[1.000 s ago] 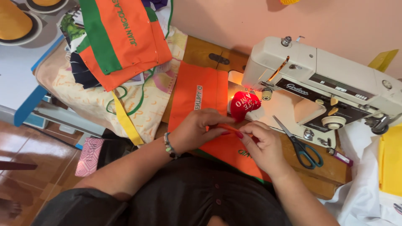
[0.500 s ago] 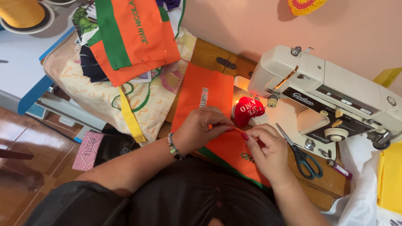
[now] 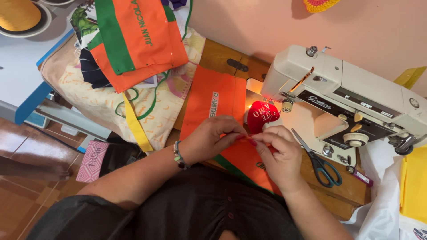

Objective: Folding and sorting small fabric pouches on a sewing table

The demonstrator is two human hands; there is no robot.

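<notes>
Fingertips of your left hand (image 3: 213, 138) and right hand (image 3: 278, 153) meet, seemingly pinching flat orange fabric (image 3: 242, 155) beside the cream sewing machine (image 3: 351, 98).

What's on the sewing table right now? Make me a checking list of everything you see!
Surface: wooden table, mostly covered.
Job's things: orange cloth under both hands; red cushion by the needle; sewing machine, lamp lit.
Clutter: scissors right of the hands; orange-green cloth pile on a patterned sheet.
Grippers: left hand and right hand meet fingertip to fingertip, pinching something too small to tell.
Cables: nothing seen.
Surroundings: pink wall, tiled floor, yellow cloth.
</notes>
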